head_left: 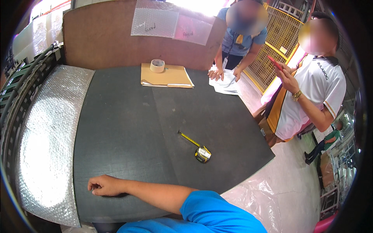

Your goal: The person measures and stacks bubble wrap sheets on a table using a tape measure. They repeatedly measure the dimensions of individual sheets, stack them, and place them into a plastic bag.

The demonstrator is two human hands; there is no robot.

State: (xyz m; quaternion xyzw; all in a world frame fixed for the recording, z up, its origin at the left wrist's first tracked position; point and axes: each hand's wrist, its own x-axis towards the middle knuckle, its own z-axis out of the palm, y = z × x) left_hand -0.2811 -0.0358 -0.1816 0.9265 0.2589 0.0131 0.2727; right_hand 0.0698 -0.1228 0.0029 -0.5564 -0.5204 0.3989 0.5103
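Right hand (105, 185) on dark tabletop (124, 136), tape measure (203, 154) well apart

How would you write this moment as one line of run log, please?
Left hand: not in view | right hand: loosely curled over dark-grey flat tabletop | yellow-black tape measure: on tabletop, yellow blade partly out

Shows dark grey on tabletop (124, 116), yellow-black on tape measure (203, 154), blue on sleeve (206, 207), yellow grid on fence (280, 33)
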